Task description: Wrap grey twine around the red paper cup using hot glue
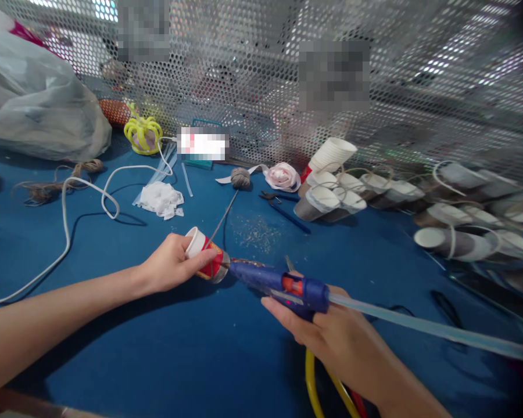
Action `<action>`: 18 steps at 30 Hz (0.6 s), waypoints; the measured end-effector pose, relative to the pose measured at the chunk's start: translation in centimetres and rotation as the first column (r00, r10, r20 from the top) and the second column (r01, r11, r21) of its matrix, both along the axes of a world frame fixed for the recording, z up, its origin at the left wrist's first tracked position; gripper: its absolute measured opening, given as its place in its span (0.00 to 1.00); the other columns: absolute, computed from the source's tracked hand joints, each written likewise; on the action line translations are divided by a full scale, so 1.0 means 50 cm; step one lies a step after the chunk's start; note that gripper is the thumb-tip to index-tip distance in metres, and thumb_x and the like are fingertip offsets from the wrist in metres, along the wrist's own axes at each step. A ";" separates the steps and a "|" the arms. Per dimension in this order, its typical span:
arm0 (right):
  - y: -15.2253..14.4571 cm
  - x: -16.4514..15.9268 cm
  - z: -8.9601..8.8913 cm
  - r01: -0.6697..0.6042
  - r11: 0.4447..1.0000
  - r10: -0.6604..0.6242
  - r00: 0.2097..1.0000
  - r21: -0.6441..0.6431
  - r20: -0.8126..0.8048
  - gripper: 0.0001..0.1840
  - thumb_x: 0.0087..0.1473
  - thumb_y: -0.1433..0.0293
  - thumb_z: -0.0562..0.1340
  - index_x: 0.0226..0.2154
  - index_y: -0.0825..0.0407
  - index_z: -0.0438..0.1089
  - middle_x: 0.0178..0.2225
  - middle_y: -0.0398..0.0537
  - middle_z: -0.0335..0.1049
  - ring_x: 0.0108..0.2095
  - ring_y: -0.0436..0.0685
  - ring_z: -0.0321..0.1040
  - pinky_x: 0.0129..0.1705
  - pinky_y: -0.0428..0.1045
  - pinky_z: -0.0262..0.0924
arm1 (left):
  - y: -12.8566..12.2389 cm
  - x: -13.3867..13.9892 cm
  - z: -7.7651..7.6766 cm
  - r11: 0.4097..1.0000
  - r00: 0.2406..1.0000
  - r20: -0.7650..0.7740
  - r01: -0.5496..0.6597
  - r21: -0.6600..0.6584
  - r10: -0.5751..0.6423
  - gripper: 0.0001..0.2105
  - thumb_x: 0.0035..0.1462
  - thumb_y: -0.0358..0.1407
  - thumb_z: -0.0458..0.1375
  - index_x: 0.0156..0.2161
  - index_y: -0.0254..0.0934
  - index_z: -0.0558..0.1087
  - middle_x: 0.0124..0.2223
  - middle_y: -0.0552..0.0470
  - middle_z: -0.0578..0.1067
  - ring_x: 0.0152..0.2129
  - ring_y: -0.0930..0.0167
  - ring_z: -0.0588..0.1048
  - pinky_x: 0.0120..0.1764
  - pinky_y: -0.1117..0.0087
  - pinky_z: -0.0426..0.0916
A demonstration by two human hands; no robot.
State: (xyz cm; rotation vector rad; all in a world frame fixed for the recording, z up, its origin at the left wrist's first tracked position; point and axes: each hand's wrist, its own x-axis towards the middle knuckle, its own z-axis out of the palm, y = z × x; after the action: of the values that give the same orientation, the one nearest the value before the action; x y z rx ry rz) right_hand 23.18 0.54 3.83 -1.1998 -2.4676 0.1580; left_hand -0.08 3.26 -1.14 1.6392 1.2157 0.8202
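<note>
My left hand (172, 262) grips a red and white paper cup (212, 262), tilted on its side above the table. Grey twine (225, 217) runs from the cup up to a small ball of twine (240, 178). In my right hand (331, 325) is a blue hot glue gun (261, 278), with a long clear glue stick (418, 326) sticking out of its back. The gun's nozzle points at the cup's base end and appears to touch it. My right fingers wrap around the handle, partly hidden under the gun.
Wrapped cups with twine handles (326, 200) stand at the right, near stacked paper cups (335, 154). Pliers (283, 210), a pink ribbon roll (283, 176) and white crumpled material (161, 199) lie beyond my hands. A white cable (65, 215) crosses the left. Perforated metal mesh (244, 75) closes the back.
</note>
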 end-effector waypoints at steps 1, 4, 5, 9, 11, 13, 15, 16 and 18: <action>0.003 0.005 -0.005 -0.020 0.999 0.020 1.000 0.038 0.019 0.20 0.56 0.63 0.48 0.25 0.47 0.72 0.18 0.43 0.69 0.20 0.52 0.65 0.26 0.47 0.61 | -0.001 -0.001 0.001 0.999 1.000 -0.030 0.010 0.039 -0.008 0.18 0.54 0.43 0.50 0.28 0.29 0.74 0.21 0.53 0.71 0.16 0.78 0.63 0.19 0.79 0.58; 0.013 0.019 -0.019 -0.093 0.993 0.086 0.992 0.076 0.089 0.21 0.57 0.67 0.46 0.29 0.45 0.74 0.11 0.40 0.63 0.15 0.51 0.61 0.25 0.47 0.60 | -0.004 -0.004 0.001 0.986 0.994 -0.091 0.067 0.155 -0.053 0.18 0.55 0.41 0.50 0.23 0.30 0.72 0.18 0.55 0.67 0.15 0.79 0.60 0.18 0.80 0.54; 0.016 0.022 -0.022 -0.104 0.991 0.096 0.989 0.078 0.110 0.22 0.56 0.69 0.45 0.31 0.45 0.74 0.10 0.40 0.61 0.14 0.50 0.59 0.24 0.46 0.59 | -0.005 -0.005 0.001 0.980 0.992 -0.105 0.085 0.181 -0.067 0.18 0.55 0.41 0.50 0.22 0.30 0.71 0.17 0.55 0.66 0.15 0.79 0.60 0.17 0.80 0.53; 0.026 0.027 -0.030 -0.122 0.991 0.113 0.979 0.048 0.169 0.22 0.55 0.72 0.45 0.35 0.47 0.74 0.11 0.40 0.62 0.14 0.49 0.59 0.23 0.45 0.58 | -0.007 -0.008 -0.002 0.971 0.987 -0.132 0.114 0.209 -0.087 0.17 0.55 0.39 0.50 0.21 0.30 0.70 0.17 0.56 0.64 0.15 0.79 0.58 0.17 0.79 0.52; 0.027 0.028 -0.032 -0.153 0.986 0.139 0.973 0.069 0.182 0.24 0.55 0.74 0.44 0.36 0.47 0.74 0.11 0.40 0.61 0.13 0.49 0.58 0.21 0.44 0.57 | -0.006 -0.008 -0.001 0.973 0.987 -0.142 0.103 0.207 -0.074 0.17 0.55 0.40 0.50 0.21 0.30 0.69 0.17 0.56 0.63 0.15 0.79 0.57 0.17 0.79 0.52; 0.025 0.029 -0.033 -0.186 0.974 0.160 0.969 0.129 0.188 0.25 0.55 0.74 0.42 0.36 0.47 0.74 0.10 0.40 0.60 0.12 0.49 0.56 0.21 0.45 0.56 | -0.005 -0.007 0.001 0.980 0.989 -0.138 0.080 0.182 -0.055 0.18 0.54 0.41 0.50 0.21 0.30 0.69 0.17 0.56 0.63 0.15 0.79 0.57 0.17 0.79 0.52; 0.018 0.028 -0.033 -0.175 0.971 0.147 0.974 0.162 0.175 0.23 0.56 0.72 0.44 0.34 0.46 0.74 0.09 0.40 0.60 0.13 0.50 0.57 0.23 0.46 0.58 | -0.002 -0.004 0.003 0.992 0.994 -0.101 0.041 0.118 -0.029 0.18 0.54 0.42 0.50 0.23 0.30 0.70 0.17 0.56 0.65 0.15 0.79 0.59 0.17 0.79 0.54; 0.015 0.027 -0.031 -0.151 0.976 0.127 0.979 0.155 0.158 0.22 0.56 0.70 0.46 0.32 0.45 0.75 0.10 0.40 0.60 0.14 0.50 0.59 0.24 0.46 0.59 | -0.001 -0.003 0.004 0.997 0.997 -0.068 0.024 0.075 -0.019 0.17 0.54 0.42 0.50 0.24 0.30 0.71 0.18 0.55 0.67 0.15 0.79 0.61 0.18 0.79 0.55; 0.007 0.020 -0.025 -0.088 0.987 0.072 0.991 0.135 0.115 0.18 0.55 0.67 0.49 0.29 0.44 0.74 0.11 0.41 0.62 0.19 0.52 0.63 0.27 0.47 0.60 | 0.003 0.001 0.005 1.000 1.000 0.010 0.005 -0.009 -0.005 0.17 0.54 0.43 0.51 0.29 0.30 0.73 0.22 0.53 0.72 0.18 0.77 0.66 0.21 0.78 0.60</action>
State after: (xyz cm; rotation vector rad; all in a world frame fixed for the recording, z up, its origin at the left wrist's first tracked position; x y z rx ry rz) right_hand 24.15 0.91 2.58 -1.0778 -2.5756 -0.0606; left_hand -0.04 3.39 -0.88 1.6288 1.2068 0.8177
